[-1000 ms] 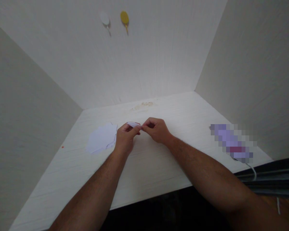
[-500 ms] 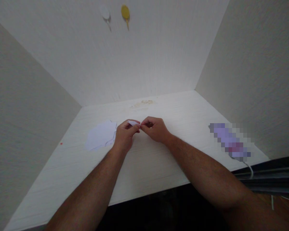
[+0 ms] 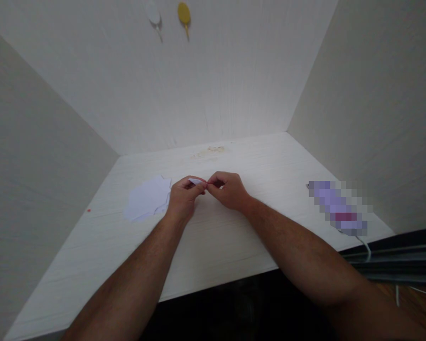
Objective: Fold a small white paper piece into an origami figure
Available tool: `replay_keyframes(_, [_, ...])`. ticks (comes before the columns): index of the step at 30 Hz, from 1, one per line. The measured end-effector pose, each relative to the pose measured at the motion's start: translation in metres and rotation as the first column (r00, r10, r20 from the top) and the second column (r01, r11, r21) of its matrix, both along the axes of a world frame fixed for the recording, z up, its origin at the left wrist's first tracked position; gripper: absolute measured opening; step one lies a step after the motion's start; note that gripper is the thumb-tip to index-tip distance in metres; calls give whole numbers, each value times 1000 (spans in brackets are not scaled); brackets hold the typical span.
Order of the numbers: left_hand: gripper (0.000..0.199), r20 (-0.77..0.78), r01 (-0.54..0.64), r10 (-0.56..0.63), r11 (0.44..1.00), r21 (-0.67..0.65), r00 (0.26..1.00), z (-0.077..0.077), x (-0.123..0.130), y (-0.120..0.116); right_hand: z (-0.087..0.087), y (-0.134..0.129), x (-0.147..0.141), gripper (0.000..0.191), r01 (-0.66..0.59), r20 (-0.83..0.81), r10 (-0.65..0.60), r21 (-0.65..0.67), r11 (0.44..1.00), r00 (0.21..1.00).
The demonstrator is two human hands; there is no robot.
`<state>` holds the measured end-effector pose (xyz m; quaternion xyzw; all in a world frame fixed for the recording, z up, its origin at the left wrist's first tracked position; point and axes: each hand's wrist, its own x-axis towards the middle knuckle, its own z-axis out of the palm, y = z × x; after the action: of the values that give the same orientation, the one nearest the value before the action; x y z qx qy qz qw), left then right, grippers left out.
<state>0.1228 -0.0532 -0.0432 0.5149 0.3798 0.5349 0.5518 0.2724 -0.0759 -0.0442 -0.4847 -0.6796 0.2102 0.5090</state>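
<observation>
Between the thumb and fingers of my left hand point(image 3: 184, 196) is a small folded piece of white paper point(image 3: 196, 181), its pointed end sticking up to the left. My right hand point(image 3: 229, 189) meets it from the right, thumb and forefinger pinched together at the paper's right end. My fingers cover most of that end, so the fold there is hidden. Just left of my left hand, a loose pile of white paper sheets point(image 3: 147, 199) with uneven edges lies on the white table point(image 3: 220, 251).
A phone-like object, blurred out by pixels point(image 3: 335, 206), lies at the right with a white cable point(image 3: 365, 248) running off the edge. Walls enclose the table on three sides. A yellow hook point(image 3: 184, 14) and a white hook point(image 3: 154, 14) are on the back wall. A brownish stain point(image 3: 211, 152) marks the table's rear.
The view has shifted very slightly. Both hands stay in nearly the same place, still pinching the folded paper.
</observation>
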Motion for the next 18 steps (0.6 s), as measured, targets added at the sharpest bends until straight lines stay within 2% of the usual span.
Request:
replay_keyframes(11, [12, 14, -29, 29, 999, 37, 999, -3, 0, 1, 3, -3, -3, 13, -1, -5, 1, -2, 1000, 1000])
replay_keyframes(18, [11, 91, -26, 30, 999, -41, 995, -2, 4, -2, 5, -2, -3, 13, 30, -6, -30, 32, 999, 1000])
